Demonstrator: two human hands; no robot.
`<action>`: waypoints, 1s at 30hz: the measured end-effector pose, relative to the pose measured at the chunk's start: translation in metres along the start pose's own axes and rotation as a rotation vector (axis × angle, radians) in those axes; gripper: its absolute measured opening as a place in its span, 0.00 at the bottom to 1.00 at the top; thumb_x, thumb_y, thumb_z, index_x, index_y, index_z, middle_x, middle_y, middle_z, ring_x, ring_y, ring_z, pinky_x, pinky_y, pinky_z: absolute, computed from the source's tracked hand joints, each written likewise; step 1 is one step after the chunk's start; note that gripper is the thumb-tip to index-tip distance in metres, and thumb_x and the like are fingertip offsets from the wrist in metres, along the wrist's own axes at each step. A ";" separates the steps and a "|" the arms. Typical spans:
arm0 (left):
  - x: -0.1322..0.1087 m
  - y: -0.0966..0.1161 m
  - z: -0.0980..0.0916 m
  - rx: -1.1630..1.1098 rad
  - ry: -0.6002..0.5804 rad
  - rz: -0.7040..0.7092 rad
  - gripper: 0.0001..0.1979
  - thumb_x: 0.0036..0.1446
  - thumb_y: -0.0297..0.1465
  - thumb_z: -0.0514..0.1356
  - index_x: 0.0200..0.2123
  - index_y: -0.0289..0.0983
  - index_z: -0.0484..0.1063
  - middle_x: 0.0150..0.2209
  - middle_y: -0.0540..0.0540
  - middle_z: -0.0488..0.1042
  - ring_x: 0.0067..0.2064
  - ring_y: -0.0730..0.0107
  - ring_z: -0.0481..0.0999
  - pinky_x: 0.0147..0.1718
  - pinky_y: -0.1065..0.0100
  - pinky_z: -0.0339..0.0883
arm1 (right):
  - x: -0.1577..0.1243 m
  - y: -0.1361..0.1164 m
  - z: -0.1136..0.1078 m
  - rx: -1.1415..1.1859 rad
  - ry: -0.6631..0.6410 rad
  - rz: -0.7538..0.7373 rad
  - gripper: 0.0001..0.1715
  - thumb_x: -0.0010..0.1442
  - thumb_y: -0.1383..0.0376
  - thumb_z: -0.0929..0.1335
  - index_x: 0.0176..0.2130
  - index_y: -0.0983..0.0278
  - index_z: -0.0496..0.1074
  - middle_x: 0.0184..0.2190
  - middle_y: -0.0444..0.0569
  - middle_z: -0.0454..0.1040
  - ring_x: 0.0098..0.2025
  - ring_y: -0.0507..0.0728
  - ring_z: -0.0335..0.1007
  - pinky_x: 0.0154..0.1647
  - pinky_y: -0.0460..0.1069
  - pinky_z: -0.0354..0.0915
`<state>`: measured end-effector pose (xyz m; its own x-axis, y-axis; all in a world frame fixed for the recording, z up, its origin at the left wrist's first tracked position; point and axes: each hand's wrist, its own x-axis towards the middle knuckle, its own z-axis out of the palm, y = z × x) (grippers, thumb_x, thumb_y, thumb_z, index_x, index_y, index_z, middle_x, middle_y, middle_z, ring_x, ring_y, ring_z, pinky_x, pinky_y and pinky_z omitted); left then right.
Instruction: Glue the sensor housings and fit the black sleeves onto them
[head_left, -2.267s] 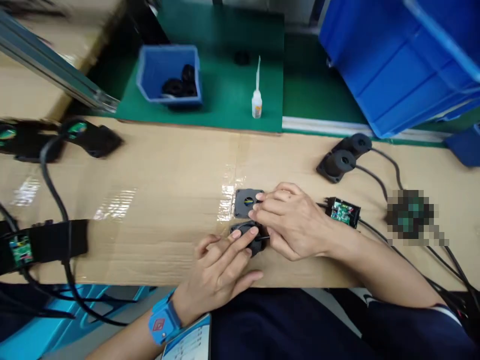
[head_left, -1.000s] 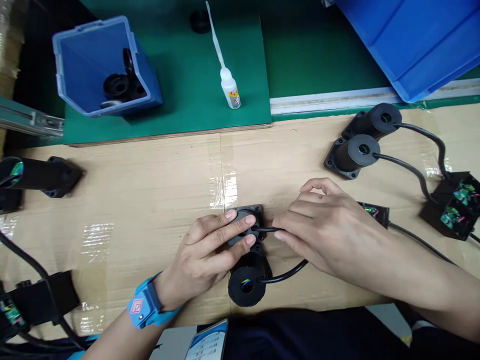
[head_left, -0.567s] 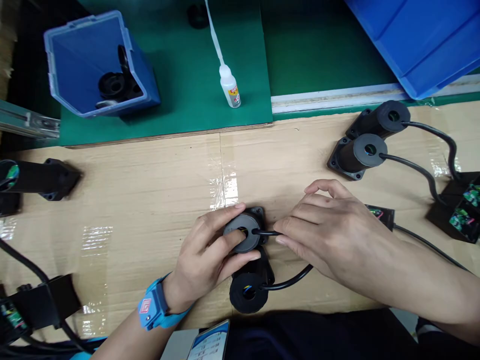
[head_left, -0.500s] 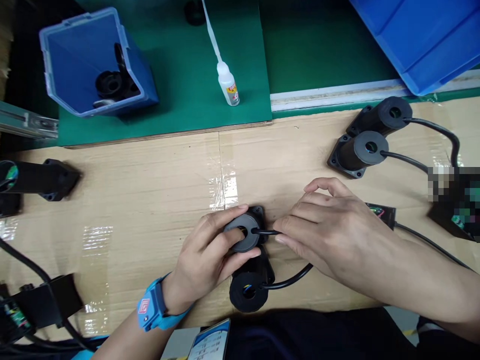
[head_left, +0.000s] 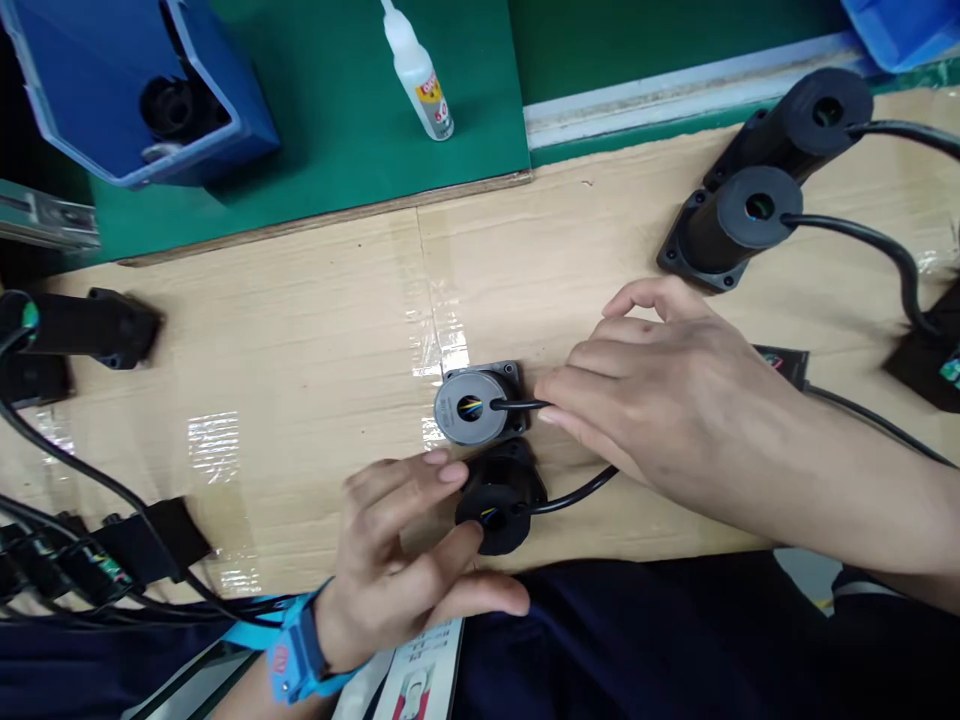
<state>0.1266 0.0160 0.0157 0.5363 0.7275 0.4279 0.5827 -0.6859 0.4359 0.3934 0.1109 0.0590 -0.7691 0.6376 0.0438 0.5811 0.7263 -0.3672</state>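
Observation:
A dark grey cylindrical housing (head_left: 457, 420) with a square flange stands on the cardboard, coloured wires showing in its round opening. From its end cap runs a black cable (head_left: 520, 405), pinched between the thumb and fingers of my right hand (head_left: 645, 385). Just below stands a second, blacker housing (head_left: 499, 490) with its own cable. My left hand (head_left: 412, 550) is beside this lower housing, fingers apart, holding nothing. Its index fingertip lies at the rim of the cap; whether it presses there I cannot tell.
Two more cabled housings (head_left: 757, 210) stand at the right, others (head_left: 90, 325) at the far left. Small black boxes with circuit boards (head_left: 150, 545) lie lower left. On the green board are a white dropper bottle (head_left: 424, 90) and a blue bin (head_left: 247, 130) holding black parts.
My left hand has let go of the grey housing and moved down to the blacker one. My right hand keeps its pinch on the cable. The whole view has shifted.

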 end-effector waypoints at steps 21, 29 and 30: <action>-0.034 -0.020 0.038 0.114 -0.215 -0.235 0.53 0.61 0.46 0.65 0.76 0.36 0.37 0.69 0.26 0.62 0.68 0.30 0.65 0.66 0.30 0.56 | -0.151 -0.011 -0.024 -0.180 -0.049 0.330 0.62 0.52 0.47 0.80 0.71 0.68 0.55 0.65 0.63 0.67 0.65 0.72 0.64 0.65 0.67 0.62; -0.013 -0.048 0.047 0.130 -0.164 -0.116 0.42 0.62 0.41 0.58 0.75 0.47 0.45 0.65 0.39 0.70 0.65 0.34 0.71 0.65 0.33 0.64 | -0.171 -0.011 0.023 -0.093 0.182 0.578 0.31 0.61 0.65 0.71 0.62 0.66 0.68 0.55 0.60 0.77 0.57 0.66 0.73 0.59 0.65 0.65; -0.006 -0.051 0.048 0.141 -0.172 -0.083 0.42 0.62 0.41 0.59 0.75 0.47 0.46 0.65 0.39 0.71 0.64 0.34 0.72 0.64 0.32 0.65 | -0.169 -0.008 0.022 -0.072 0.210 0.578 0.28 0.60 0.65 0.71 0.59 0.65 0.71 0.52 0.59 0.78 0.54 0.66 0.74 0.58 0.65 0.65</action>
<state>0.1226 0.0471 -0.0470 0.5721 0.7817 0.2484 0.7023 -0.6232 0.3440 0.5128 -0.0086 0.0344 -0.2601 0.9647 0.0411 0.9104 0.2592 -0.3226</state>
